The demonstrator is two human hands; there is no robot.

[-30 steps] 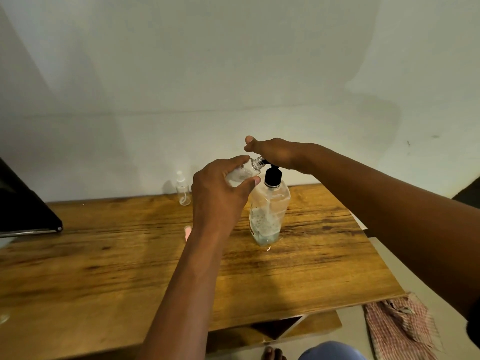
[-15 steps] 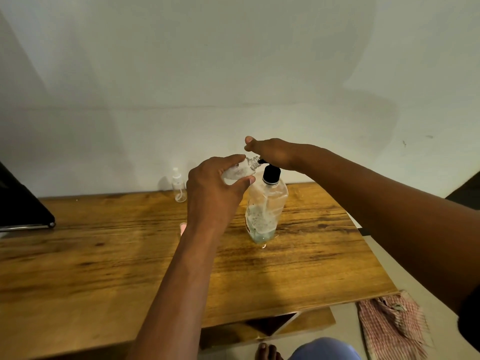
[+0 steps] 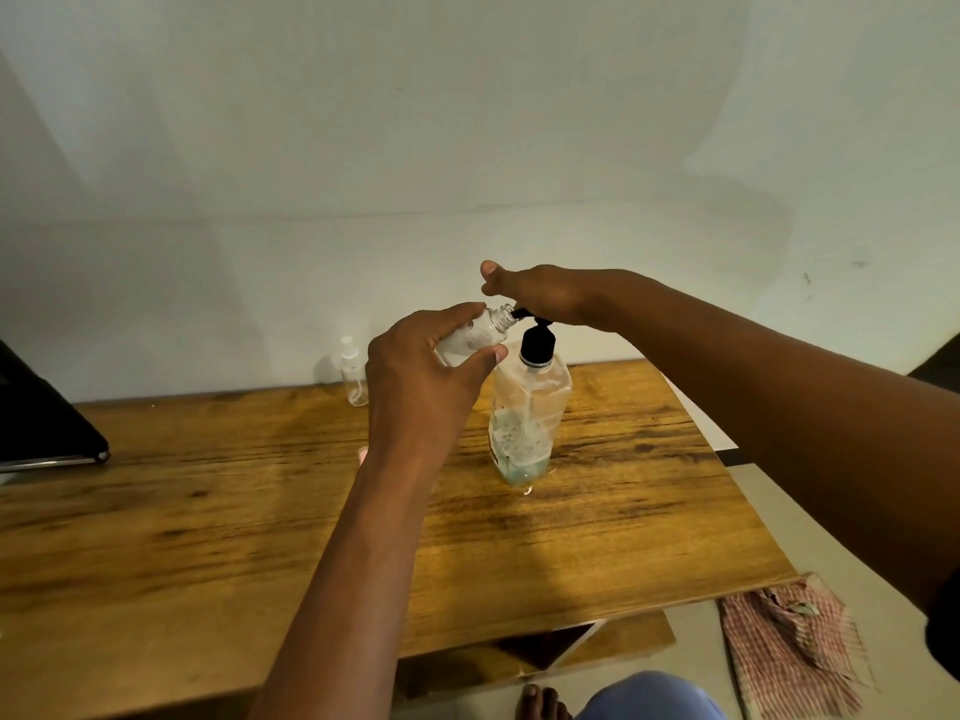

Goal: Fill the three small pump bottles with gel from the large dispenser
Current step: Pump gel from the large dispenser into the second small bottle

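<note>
Fingers and thumb of left hand curled round small open bottle, held tilted in the air with threaded neck touching the black spout of the large dispenser. Whitish contents visible inside the held bottle; fill level unclear. Right hand flat on top of black pump head, palm down, fingers straight, thumb lifted toward the wall. Pump spout mostly hidden under that hand; only its tip seen at the bottle's mouth.

Large dispenser upright on wooden table, right of centre, clear-walled, with bubbly pale green gel low in its base and a dip tube running down the middle. Second small pump bottle upright near the table's far edge by the wall, left of the left hand, white cap on, well apart from the dispenser. Small pinkish object just showing beside the left wrist, too hidden to identify.

Dark flat device at the table's left edge. Red checked cloth on the floor right of the table. Bare toes at the bottom edge.
</note>
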